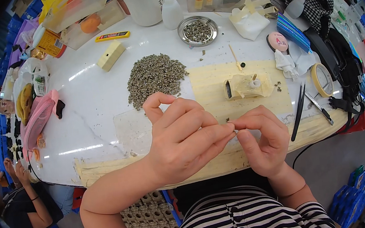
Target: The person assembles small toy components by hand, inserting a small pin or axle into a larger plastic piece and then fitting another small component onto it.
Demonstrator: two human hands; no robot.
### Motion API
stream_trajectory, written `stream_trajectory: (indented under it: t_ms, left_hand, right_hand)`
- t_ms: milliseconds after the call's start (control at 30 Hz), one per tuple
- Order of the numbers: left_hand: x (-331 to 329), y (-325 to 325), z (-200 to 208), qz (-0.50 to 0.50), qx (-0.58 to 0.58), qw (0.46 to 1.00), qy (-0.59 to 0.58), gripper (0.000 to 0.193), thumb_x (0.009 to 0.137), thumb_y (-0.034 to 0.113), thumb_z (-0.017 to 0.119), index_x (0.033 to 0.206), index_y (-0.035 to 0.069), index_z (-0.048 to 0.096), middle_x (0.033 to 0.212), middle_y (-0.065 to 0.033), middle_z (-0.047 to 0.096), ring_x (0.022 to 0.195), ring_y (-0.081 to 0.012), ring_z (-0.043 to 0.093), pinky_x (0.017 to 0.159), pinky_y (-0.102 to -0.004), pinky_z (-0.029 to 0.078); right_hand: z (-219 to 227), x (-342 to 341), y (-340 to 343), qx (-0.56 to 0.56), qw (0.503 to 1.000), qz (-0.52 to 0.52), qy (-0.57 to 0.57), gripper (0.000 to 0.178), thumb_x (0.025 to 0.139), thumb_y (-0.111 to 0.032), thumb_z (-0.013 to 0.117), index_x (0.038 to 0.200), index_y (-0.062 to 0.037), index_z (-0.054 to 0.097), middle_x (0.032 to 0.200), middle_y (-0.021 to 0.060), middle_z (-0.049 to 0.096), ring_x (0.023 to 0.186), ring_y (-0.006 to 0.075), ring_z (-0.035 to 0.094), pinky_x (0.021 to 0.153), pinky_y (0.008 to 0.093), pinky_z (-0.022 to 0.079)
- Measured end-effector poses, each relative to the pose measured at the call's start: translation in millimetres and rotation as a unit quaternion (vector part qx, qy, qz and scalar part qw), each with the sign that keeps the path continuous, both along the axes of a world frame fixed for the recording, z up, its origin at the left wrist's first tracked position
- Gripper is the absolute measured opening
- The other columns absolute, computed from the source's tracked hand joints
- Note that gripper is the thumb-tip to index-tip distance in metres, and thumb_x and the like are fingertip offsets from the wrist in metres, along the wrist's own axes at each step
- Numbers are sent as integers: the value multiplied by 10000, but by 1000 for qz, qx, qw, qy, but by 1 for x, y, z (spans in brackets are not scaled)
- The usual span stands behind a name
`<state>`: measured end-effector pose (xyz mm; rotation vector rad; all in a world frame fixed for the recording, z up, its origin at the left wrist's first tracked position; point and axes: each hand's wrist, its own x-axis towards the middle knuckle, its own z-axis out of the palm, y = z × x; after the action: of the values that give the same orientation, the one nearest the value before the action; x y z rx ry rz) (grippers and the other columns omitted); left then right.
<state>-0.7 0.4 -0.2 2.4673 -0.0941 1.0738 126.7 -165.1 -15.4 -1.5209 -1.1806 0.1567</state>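
Observation:
In front of my body, my left hand (pixel 183 136) and my right hand (pixel 265 138) meet at their fingertips. Both are closed in a pinch; whatever they hold is tiny and mostly hidden by the fingers. A small dark speck shows just above the meeting fingertips. Beyond my left hand lies a heap of small grey-brown metal parts (pixel 155 77). Past my right hand, a tape-wrapped block (pixel 247 86) with a short peg on top stands on a yellowish taped sheet (pixel 208 81). A few loose parts (pixel 278 86) lie beside that block.
A round metal dish (pixel 214 35) holds more parts. On the right are black tweezers (pixel 298 112), a knife (pixel 320 108) and a tape roll (pixel 315 80). A cream block (pixel 111 55), white tub (pixel 142 5) and pink pouch (pixel 40 122) lie farther out. Another person's hand (pixel 22 172) shows at left.

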Motion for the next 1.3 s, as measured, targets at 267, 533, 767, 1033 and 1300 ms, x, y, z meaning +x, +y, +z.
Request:
stream_trajectory:
  t_ms: [267, 533, 767, 1033, 1300]
  left_hand:
    - [0, 0, 1, 5, 0, 1000, 5, 362, 600, 123, 912, 939, 153, 789, 790, 79, 621, 769, -157, 559, 809, -392, 291]
    - [0, 0, 0, 6, 0, 1000, 5, 352, 601, 121, 916, 926, 152, 785, 791, 75, 620, 767, -157, 559, 810, -391, 291]
    - [1, 0, 1, 21, -3, 1000, 9, 313, 639, 113, 915, 918, 160, 780, 779, 67, 608, 773, -157, 562, 808, -384, 291]
    - [1, 1, 1, 22, -1, 1000, 11, 309, 658, 101, 912, 928, 162, 774, 771, 62, 607, 774, -155, 560, 802, -383, 292]
    - [1, 1, 4, 14, -3, 1000, 11, 305, 660, 82, 903, 930, 143, 774, 774, 56, 612, 757, -152, 554, 795, -374, 297]
  right_hand:
    - [1, -1, 1, 9, 1000, -16, -9, 149, 829, 5, 773, 976, 6, 754, 865, 119, 699, 758, 227, 659, 668, 301, 515]
    - [1, -2, 1, 3, 1000, -26, -18, 134, 837, 18, 759, 971, 5, 758, 865, 118, 698, 753, 222, 655, 661, 294, 510]
    - [4, -2, -2, 33, 999, -27, -23, 153, 829, 27, 760, 981, 3, 764, 868, 114, 697, 756, 214, 650, 662, 292, 509]
    - [2, -1, 0, 20, 999, -27, -21, 180, 827, 24, 763, 1005, -4, 773, 872, 108, 696, 760, 213, 653, 667, 294, 513]
    - [1, -3, 1, 24, 999, -30, -18, 179, 827, 23, 762, 1003, -5, 773, 875, 113, 706, 774, 220, 664, 678, 301, 523]
